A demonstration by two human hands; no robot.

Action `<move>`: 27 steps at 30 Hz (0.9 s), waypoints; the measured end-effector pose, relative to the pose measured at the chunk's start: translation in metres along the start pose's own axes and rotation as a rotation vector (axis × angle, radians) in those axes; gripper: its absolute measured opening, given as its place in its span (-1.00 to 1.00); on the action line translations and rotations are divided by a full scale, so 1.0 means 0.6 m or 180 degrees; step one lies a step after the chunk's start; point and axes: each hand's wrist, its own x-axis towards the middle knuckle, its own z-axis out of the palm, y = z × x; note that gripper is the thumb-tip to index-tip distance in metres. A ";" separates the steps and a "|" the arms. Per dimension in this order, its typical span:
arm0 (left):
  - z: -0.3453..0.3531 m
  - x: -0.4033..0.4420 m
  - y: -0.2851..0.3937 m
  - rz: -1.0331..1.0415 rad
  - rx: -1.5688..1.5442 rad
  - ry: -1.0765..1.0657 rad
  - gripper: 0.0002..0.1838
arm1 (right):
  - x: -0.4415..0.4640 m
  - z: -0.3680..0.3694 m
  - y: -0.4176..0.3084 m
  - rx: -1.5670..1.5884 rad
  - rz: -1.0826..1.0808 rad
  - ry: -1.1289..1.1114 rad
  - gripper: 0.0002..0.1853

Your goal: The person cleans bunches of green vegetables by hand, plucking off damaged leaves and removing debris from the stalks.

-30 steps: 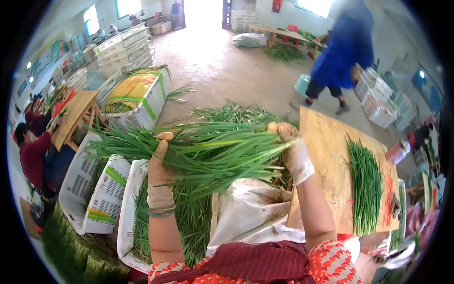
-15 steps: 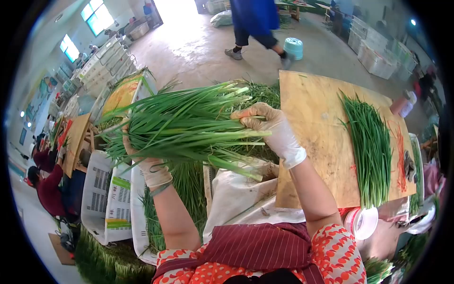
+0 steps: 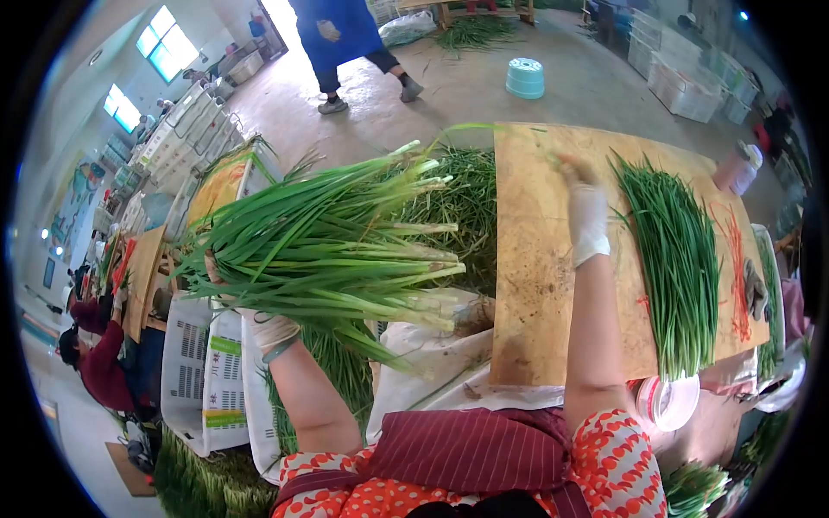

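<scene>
A thick bunch of garlic chives (image 3: 337, 250) lies across my gloved left hand (image 3: 268, 324), pale stem ends pointing right. The fingers of that hand are wrapped round its leafy left part and mostly hidden by leaves. My gloved right hand (image 3: 585, 207) is over the wooden board (image 3: 544, 302), apart from the bunch, its fingers smeared by motion. One long green blade (image 3: 475, 127) arcs from the bunch's top towards those fingertips; whether they grip it I cannot make out. On the board's right side a neat pile of chives (image 3: 673, 268) lies lengthwise.
Red ties (image 3: 734, 268) and a bottle (image 3: 738, 168) are at the board's right. Loose greens (image 3: 458, 207) lie behind the bunch. White crates (image 3: 186, 371) stand at left. Beyond are a blue bucket (image 3: 525, 78) and a walking person (image 3: 345, 43); other people are at the far left.
My right hand has left the stem ends and moved right and up over the board. The bunch has shifted slightly left and fanned out. The person in blue has walked left.
</scene>
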 end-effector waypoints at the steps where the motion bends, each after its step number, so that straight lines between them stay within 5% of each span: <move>1: 0.007 0.000 -0.001 0.0001 0.0097 0.0490 -0.57 | -0.006 0.020 0.003 -0.0245 -0.0061 -0.0453 -0.74; 3: 0.006 0.003 -0.001 0.0002 0.0202 0.0986 -0.58 | -0.047 0.057 -0.045 -0.1153 -0.0673 -0.1058 -0.65; 6: -0.019 0.006 0.002 0.0083 0.0331 0.0889 -0.58 | -0.069 0.110 -0.063 -0.0117 -0.0172 -0.2048 -0.60; 8: -0.039 0.002 0.002 0.0064 0.0433 0.0830 -0.58 | -0.080 0.137 -0.066 0.1273 0.1019 -0.2548 -0.62; 12: -0.136 -0.009 -0.009 -0.0088 -0.0991 0.0853 -0.56 | -0.112 0.170 -0.030 0.2640 0.1486 -0.1539 -0.59; 14: -0.037 -0.014 0.005 0.0036 0.0777 0.0900 -0.54 | -0.128 0.176 -0.014 0.2700 0.1542 -0.0993 -0.55; 20: -0.017 -0.025 0.007 -0.0160 0.0459 0.1024 -0.53 | -0.158 0.216 -0.042 0.1882 0.0940 -0.1725 -0.84; 22: -0.033 -0.026 0.006 -0.0207 0.0538 0.1051 -0.53 | -0.159 0.226 -0.074 0.2082 0.1891 -0.1687 -0.83; 27: 0.053 -0.031 0.004 0.0010 0.1014 0.1816 -0.52 | -0.157 0.219 -0.070 0.1522 0.1338 -0.2218 -0.80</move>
